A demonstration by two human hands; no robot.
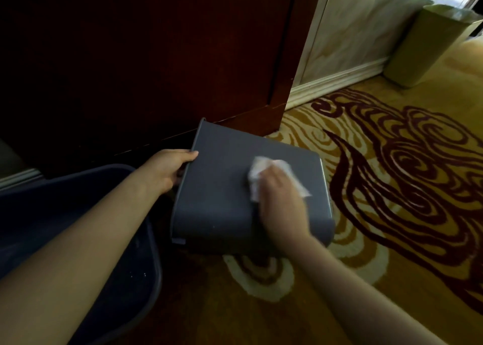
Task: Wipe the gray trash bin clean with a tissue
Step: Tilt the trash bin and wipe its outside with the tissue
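The gray trash bin (219,187) lies on its side on the carpet, its open rim facing left and its base to the right. My left hand (167,169) grips the bin's rim at the upper left corner. A crumpled white tissue (261,169) is pressed flat against the bin's upturned side wall under my right hand (279,201), whose fingers cover most of it. Both forearms reach in from the bottom of the view.
A second dark blue bin (117,279) stands at the lower left, under my left arm. A dark wooden cabinet (143,57) rises behind the gray bin. A beige bin with a liner (428,44) stands at the far right by the wall. Patterned yellow and maroon carpet (392,187) covers the floor.
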